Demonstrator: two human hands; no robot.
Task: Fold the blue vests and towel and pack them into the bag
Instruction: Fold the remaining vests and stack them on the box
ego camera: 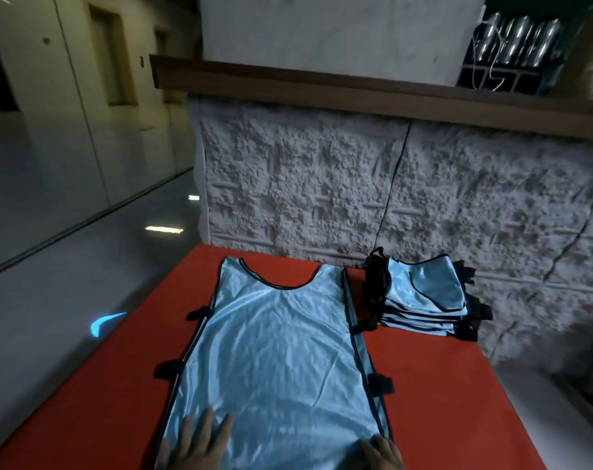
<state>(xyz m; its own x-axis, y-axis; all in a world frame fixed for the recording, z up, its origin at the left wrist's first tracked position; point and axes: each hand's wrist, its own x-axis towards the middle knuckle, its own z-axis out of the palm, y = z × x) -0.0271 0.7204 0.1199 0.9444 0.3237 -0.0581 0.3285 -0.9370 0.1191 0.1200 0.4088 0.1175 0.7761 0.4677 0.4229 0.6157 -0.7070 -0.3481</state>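
Note:
A light blue vest [274, 347] with black trim and black side straps lies spread flat on the red table [458, 385], neck hole toward the wall. My left hand [195, 442] lies flat on its lower left part with straight, spread fingers. My right hand [383, 454] rests at the vest's lower right corner; only its upper part shows at the frame's bottom edge, so I cannot make out how its fingers lie. A stack of several folded blue vests [424, 296] sits at the table's back right, against the wall. No bag or towel is in view.
A rough white textured wall [322, 184] with a brown wooden ledge [322, 86] on top runs right behind the table. A shiny grey floor [68, 266] opens to the left. The table's right edge drops off near dark clutter [587, 368].

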